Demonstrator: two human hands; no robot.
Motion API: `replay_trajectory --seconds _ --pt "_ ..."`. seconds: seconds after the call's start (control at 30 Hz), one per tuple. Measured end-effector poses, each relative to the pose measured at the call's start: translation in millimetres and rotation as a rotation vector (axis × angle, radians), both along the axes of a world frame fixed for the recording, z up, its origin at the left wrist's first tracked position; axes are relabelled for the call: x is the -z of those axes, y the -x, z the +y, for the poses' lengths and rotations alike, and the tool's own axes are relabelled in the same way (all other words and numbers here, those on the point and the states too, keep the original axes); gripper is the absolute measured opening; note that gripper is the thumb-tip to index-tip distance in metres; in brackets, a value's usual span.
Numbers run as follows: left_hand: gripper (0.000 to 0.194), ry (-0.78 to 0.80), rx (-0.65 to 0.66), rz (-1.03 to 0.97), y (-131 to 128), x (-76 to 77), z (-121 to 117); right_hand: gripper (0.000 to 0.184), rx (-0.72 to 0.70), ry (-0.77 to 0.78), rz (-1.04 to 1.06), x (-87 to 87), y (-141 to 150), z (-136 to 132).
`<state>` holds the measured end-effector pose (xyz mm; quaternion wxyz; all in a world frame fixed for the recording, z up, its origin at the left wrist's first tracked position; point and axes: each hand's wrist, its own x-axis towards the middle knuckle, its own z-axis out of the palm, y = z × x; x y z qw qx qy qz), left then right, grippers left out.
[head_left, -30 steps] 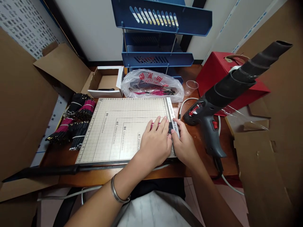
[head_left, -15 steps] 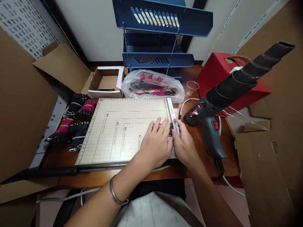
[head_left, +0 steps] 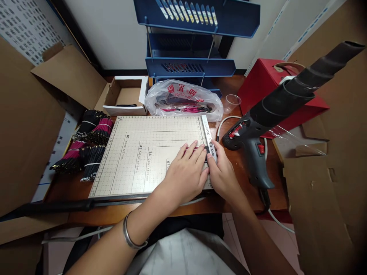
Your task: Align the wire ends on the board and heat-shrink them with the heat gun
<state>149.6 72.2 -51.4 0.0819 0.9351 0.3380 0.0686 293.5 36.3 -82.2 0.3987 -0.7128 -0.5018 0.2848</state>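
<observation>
A paper cutter (head_left: pixel 114 168) with a printed grid lies on the wooden table. My left hand (head_left: pixel 185 172) rests flat on its board, fingers stretched out over a row of thin pink and black wires (head_left: pixel 187 149). Most of the wires are covered by that hand. At the cutter's right side, my right hand (head_left: pixel 225 172) is closed around the metal rail (head_left: pixel 205 128); its thumb lies by the black wire ends and its index finger lies along the rail. The remaining fingers of the right hand are mostly hidden.
Tied wire bundles (head_left: pixel 93 162) lie left of the cutter, whose black handle (head_left: pixel 57 206) points left. Behind stand an open box (head_left: pixel 110 110), a plastic bag (head_left: pixel 155 109), a clear cup (head_left: pixel 233 102) and blue trays (head_left: pixel 197 68). A heat gun (head_left: pixel 255 152) and red box (head_left: pixel 249 88) are right.
The whole view has shifted slightly. Both hands keep nearly the same places on the cutter, the left flat on the wires and the right at the rail.
</observation>
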Motion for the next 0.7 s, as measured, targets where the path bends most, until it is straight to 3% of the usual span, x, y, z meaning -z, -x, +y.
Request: replay_trajectory --seconds 0.2,0.43,0.7 --pt "0.057 0.018 0.028 0.013 -1.5 -2.2 0.3 0.057 -0.014 -0.021 0.032 0.1 -0.2 1.7" --pt "0.059 0.154 0.014 -0.019 -1.4 -2.5 5.2 0.056 -0.007 -0.022 0.02 -1.2 -0.6 0.1" --pt "0.058 0.118 0.017 -0.058 -4.3 4.7 1.2 0.055 -0.013 -0.019 0.025 -3.6 0.7 0.1"
